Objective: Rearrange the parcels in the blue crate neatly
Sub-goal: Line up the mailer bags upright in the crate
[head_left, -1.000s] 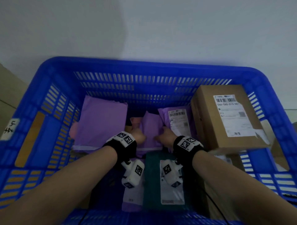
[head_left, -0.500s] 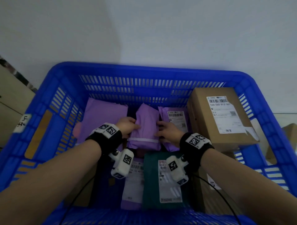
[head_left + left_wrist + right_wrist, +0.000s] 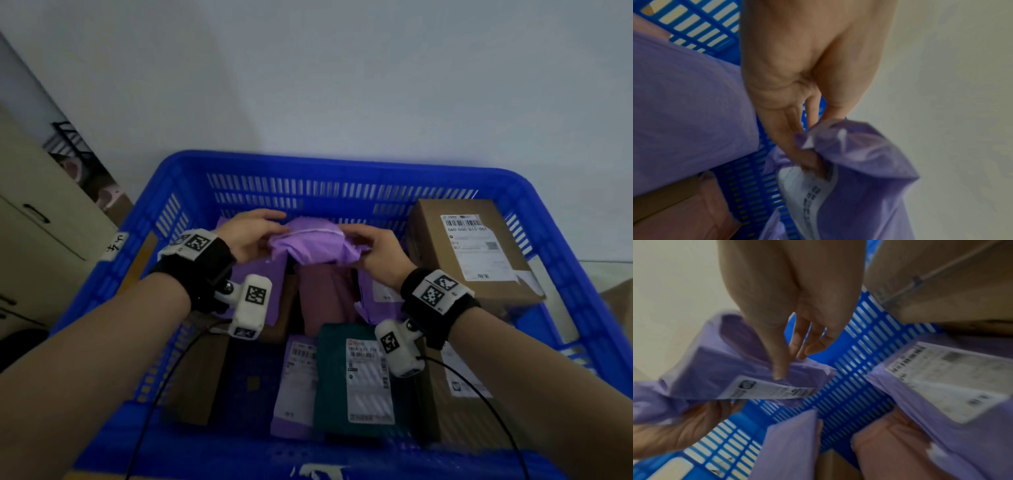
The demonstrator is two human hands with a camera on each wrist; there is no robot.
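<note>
Both hands hold a small purple parcel (image 3: 315, 245) up above the other parcels, near the far wall of the blue crate (image 3: 342, 164). My left hand (image 3: 251, 233) pinches its left end (image 3: 838, 146), thumb on top and fingers beneath. My right hand (image 3: 371, 245) grips its right end (image 3: 735, 363), the thumb lying on the bag beside its white label. The label side faces down. Under it lie a pink parcel (image 3: 322, 294), a large purple parcel (image 3: 684, 105) at the left and a labelled purple parcel (image 3: 941, 378) at the right.
A cardboard box (image 3: 472, 246) with a shipping label leans in the crate's far right corner. A dark green parcel (image 3: 346, 377), a purple mailer (image 3: 294, 383) and brown boxes (image 3: 202, 370) fill the near half. A beige cabinet (image 3: 37, 219) stands left of the crate.
Both hands have lifted the small purple parcel off the pile and tipped it over, so the pink parcel below shows. The head view has tilted up.
</note>
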